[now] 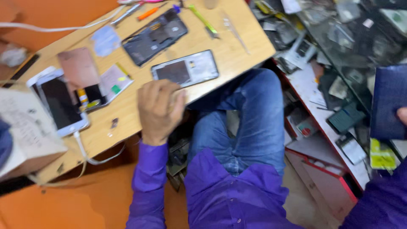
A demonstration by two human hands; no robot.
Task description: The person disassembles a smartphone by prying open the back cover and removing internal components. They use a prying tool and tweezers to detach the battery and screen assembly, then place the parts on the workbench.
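My left hand (159, 110) rests curled on the front edge of a wooden work board (237, 51), just below an opened phone (185, 68) lying face down. Whether anything is in that hand cannot be seen. My right hand (401, 115) shows only as a thumb at the right edge, gripping a dark blue flat box (388, 101) held out over the shelves. A second dismantled phone back (154, 36) lies farther up the board. My purple sleeves and blue jeans fill the lower middle.
A white phone (61, 104) with a cable lies at the board's left, beside a pink card (78, 67) and a cardboard box (25, 131). Tweezers and screwdrivers (203, 19) sit at the far edge. Cluttered shelves (335, 97) of phone parts stand to the right.
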